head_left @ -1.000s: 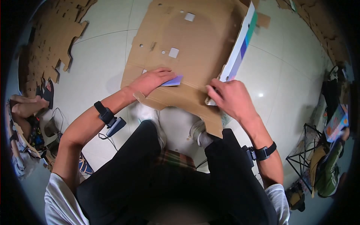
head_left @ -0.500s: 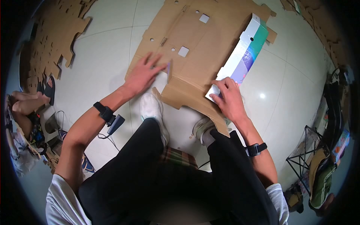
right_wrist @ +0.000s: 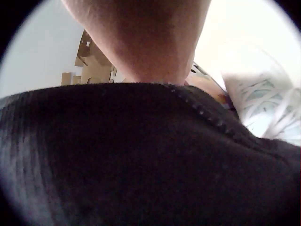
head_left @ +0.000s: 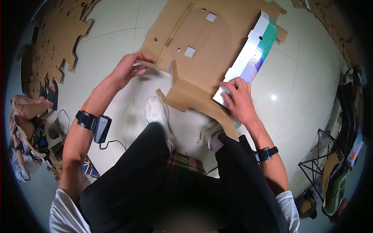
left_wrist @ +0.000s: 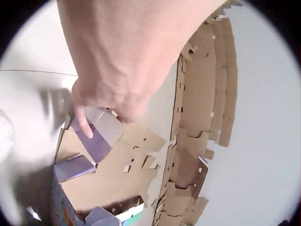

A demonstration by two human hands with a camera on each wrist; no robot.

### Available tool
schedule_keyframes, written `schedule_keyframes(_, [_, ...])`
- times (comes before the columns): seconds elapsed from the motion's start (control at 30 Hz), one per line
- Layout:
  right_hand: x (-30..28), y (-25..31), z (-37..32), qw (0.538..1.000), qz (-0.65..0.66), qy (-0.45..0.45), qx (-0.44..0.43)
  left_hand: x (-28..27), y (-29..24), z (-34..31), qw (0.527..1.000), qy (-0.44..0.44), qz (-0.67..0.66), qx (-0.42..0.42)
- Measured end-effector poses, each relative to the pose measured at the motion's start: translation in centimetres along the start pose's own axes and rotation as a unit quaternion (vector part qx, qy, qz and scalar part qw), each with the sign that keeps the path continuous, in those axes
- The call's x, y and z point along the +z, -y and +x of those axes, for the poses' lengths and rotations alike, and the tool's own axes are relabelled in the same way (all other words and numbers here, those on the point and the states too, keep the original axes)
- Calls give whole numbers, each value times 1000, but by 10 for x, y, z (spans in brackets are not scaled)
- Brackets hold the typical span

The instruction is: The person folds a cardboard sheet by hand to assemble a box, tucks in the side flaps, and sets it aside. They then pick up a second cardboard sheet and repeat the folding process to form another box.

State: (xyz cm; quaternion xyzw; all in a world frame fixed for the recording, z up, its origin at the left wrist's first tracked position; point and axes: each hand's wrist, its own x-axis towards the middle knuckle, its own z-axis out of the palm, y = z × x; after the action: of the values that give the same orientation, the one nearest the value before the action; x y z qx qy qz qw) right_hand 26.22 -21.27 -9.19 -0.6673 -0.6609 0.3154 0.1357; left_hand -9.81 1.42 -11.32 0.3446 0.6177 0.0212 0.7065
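A large brown cardboard box blank (head_left: 211, 37) lies unfolded on the floor, brown face up, with small cut-out holes. At its near left corner my left hand (head_left: 126, 70) holds a corner flap (head_left: 147, 63). In the left wrist view a finger lies across that flap's purple and grey printed face (left_wrist: 102, 141). My right hand (head_left: 241, 100) grips the near end of the folded side panel (head_left: 252, 48), printed white, green and purple, with bent fingers. A small flap (head_left: 173, 72) stands up beside the near front panel (head_left: 190, 95). Dark trouser cloth hides the right hand in the right wrist view.
My white shoe (head_left: 156, 110) is close to the front panel's left end. More cut cardboard (head_left: 54, 35) stands at the far left, near another person's legs (head_left: 29, 106). A black wire frame (head_left: 315, 155) and a bag (head_left: 336, 194) are at the right.
My left hand has moved left from the small inner flap to the corner flap. The blank shifted right and the side panel tipped outward, its printed face now showing, with the right hand still there.
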Motion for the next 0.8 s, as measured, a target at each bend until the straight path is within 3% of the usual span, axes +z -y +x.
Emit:
schedule_keyframes(0.07, [0, 0, 2, 1000, 1, -5, 6, -2, -9, 1, 986, 25, -162, 25])
schedule_keyframes(0.2, [2, -1, 2, 1000, 5, -12, 17, 21, -13, -15, 986, 9, -143, 90])
schedule_keyframes(0.3, [1, -4, 2, 1000, 4, -14, 20, 15, -12, -13, 980, 123, -121, 95])
schedule_keyframes(0.4, [2, -6, 1, 1000, -1, -19, 16, 11, -12, -11, 985, 132, 4, 110])
schedule_keyframes(0.6, [0, -7, 0, 1000, 4, -16, 13, 34, -7, -9, 924, -25, 297, 241])
schedule_keyframes(0.8, [2, -6, 0, 999, -11, -32, 10, 35, -23, -8, 873, -57, 401, 271])
